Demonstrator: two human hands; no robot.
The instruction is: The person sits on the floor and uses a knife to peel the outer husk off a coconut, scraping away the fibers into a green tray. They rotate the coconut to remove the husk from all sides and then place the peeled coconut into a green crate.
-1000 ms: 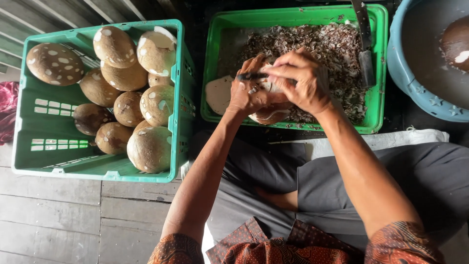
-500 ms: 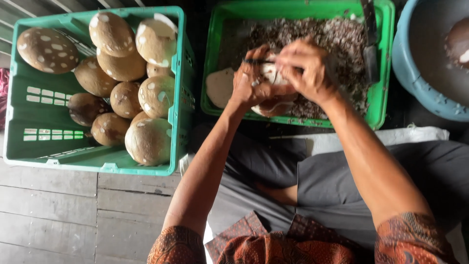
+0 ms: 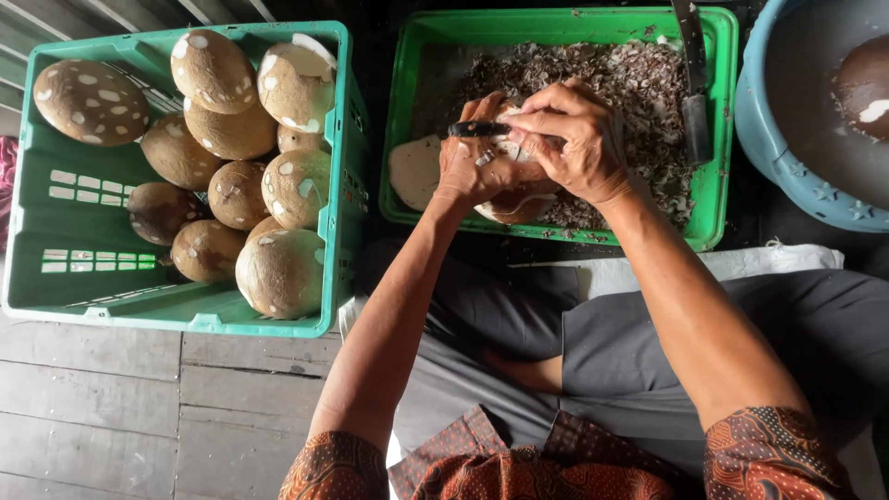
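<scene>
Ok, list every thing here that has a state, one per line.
Left hand: gripping the coconut.
Right hand: holding the peeler.
Coconut: partly peeled.
Peeler: pressed on the coconut.
Crate: part full of coconuts.
Tray: strewn with shavings.
Knife: lying idle.

Weathered grey wooden plank floor [image 3: 139, 398], gaps between boards, dark shadow beyond, soft daylight

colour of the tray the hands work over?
Bright green tray, clearest in the head view; both hands hold a coconut over it.
</scene>
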